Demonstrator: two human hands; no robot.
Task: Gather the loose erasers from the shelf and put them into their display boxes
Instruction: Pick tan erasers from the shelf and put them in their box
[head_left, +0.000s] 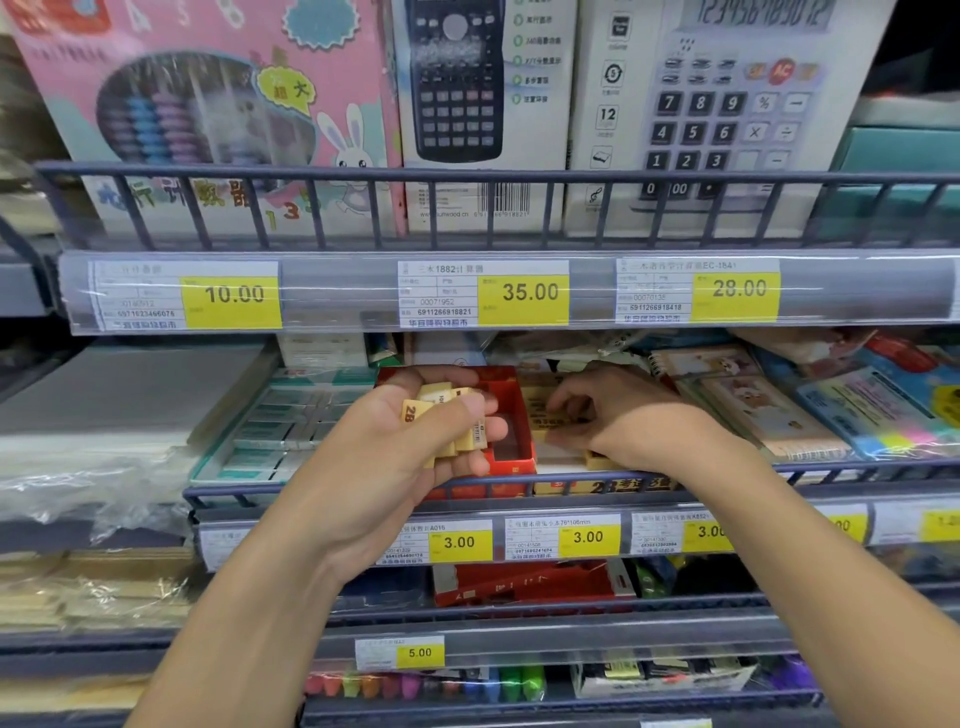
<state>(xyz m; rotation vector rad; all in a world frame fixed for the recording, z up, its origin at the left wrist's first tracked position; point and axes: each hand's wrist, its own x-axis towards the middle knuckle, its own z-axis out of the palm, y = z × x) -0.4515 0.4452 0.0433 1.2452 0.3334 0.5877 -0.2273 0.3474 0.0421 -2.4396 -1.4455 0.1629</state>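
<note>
Erasers — small yellow rubber blocks (447, 421) — fill the gripping left hand (415, 441); light, firm, grippy. Right hand (602, 415), at three o'clock, pinches another — hold by its sides.

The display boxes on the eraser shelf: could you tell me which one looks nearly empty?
The red display box, just behind the left hand; its bare floor shows, unlike the green-labelled eraser box left of it, packed in rows.

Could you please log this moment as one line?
left hand: holds yellow rectangular erasers | right hand: reaching loose erasers | red cardboard display box: open
</note>
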